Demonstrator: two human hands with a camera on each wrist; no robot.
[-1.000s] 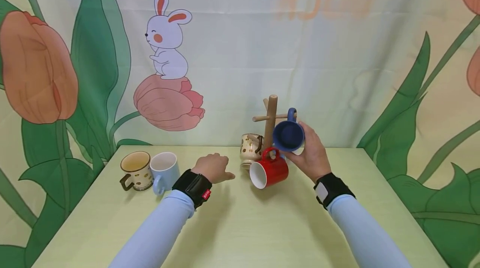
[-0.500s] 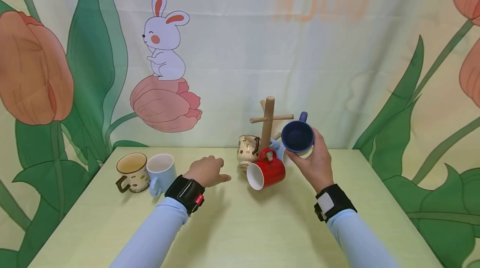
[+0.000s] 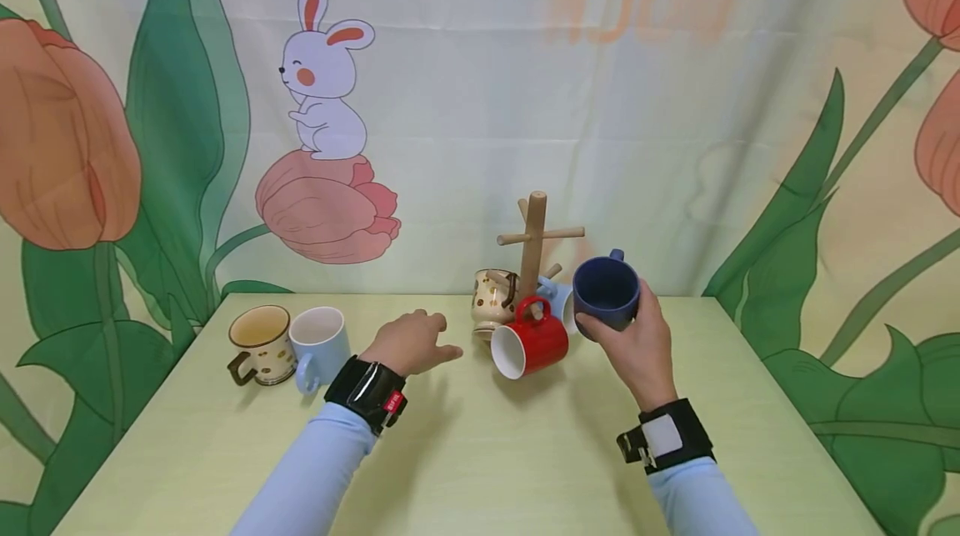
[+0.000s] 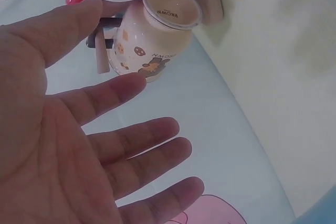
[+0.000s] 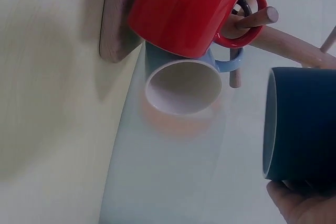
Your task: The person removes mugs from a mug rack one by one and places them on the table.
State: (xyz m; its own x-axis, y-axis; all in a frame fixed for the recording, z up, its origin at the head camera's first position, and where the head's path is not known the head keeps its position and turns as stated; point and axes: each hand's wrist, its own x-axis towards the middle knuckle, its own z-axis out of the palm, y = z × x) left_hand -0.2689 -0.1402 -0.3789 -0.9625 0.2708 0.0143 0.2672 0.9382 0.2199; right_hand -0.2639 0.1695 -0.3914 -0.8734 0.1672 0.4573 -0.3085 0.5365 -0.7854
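My right hand (image 3: pixel 637 344) grips a dark blue mug (image 3: pixel 606 290) by its body, mouth tipped toward me and handle on the far side. It is held in the air, right of a wooden mug tree (image 3: pixel 533 248). A red mug (image 3: pixel 543 344) hangs on a low front peg. On the tree's left hangs a patterned cream mug (image 3: pixel 491 294), upside down, and behind on the right a light blue mug (image 5: pixel 184 85). To the left of the tree my left hand (image 3: pixel 408 343) hovers with fingers spread, holding nothing; the left wrist view shows its bare palm (image 4: pixel 58 166).
At the table's left stand a second patterned cream mug (image 3: pixel 262 340) and another light blue mug (image 3: pixel 321 344), both upright and close together. The upper pegs (image 3: pixel 562 233) of the tree carry no mug. A printed curtain (image 3: pixel 450 144) hangs behind the table (image 3: pixel 480 453).
My right hand has drawn the dark blue mug away from an upper peg, to the right and down, and its mouth has turned more upward. My left hand stays nearly in place.
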